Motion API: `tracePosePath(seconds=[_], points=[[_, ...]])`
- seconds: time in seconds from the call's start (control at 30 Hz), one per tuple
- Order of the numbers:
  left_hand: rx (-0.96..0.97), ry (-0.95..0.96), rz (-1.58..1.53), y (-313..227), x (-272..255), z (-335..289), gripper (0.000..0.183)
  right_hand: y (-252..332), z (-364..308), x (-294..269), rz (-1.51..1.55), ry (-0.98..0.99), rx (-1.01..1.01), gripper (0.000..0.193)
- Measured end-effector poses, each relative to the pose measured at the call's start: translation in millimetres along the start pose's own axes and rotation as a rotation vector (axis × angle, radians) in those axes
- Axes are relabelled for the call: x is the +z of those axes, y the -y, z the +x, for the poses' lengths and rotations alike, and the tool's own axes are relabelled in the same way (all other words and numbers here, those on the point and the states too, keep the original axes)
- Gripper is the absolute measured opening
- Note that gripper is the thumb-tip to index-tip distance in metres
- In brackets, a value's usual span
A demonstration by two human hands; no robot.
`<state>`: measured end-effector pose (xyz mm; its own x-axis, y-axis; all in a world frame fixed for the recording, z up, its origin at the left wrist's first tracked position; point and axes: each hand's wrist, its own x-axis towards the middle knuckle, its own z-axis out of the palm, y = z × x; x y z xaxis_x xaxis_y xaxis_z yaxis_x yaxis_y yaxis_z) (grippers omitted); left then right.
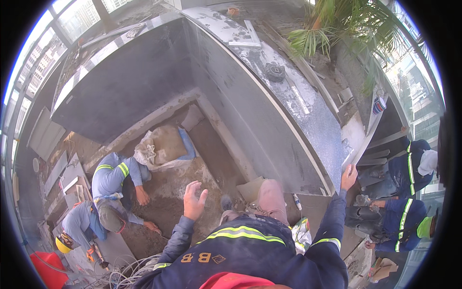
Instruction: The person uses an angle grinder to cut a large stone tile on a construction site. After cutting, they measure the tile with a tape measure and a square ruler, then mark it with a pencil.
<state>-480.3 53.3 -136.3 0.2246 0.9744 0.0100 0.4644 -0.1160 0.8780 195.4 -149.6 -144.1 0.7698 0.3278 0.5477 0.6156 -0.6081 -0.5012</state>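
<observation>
My left hand (194, 200) is raised in front of my body with fingers loosely bent and apart, holding nothing. At the right, my arm reaches out and my right hand (349, 177) grips the near end of a long pale strip (364, 143). That strip runs along the outer side of the wall's top; the palm side of the hand is hidden. Beside this hand lies the grey speckled top slab (320, 144), dusted white. Below it stands the dark grey wall panel (240, 101), forming a corner with another panel (130, 72).
A white sack (166, 144) lies inside the corner. Left, a co-worker in grey (113, 178) bends over soil with a trowel; another (79, 221) crouches behind. Two people in navy (409, 168) sit at the right. A tape measure (275, 72) and a palm (332, 24) are farther off.
</observation>
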Motion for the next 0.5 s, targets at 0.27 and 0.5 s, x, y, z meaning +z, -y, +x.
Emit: tracePosePath(seconds=[0.27,0.5], points=[[0.175,0.003,0.123,-22.6,6.3,15.6,0.039,-1.6,3.1,-7.8,0.008,0.001,0.039,0.05],[0.111,-0.054,0.13,-21.2,9.4,13.1,0.038,25.0,-4.5,-17.0,0.063,0.005,0.088,0.051]])
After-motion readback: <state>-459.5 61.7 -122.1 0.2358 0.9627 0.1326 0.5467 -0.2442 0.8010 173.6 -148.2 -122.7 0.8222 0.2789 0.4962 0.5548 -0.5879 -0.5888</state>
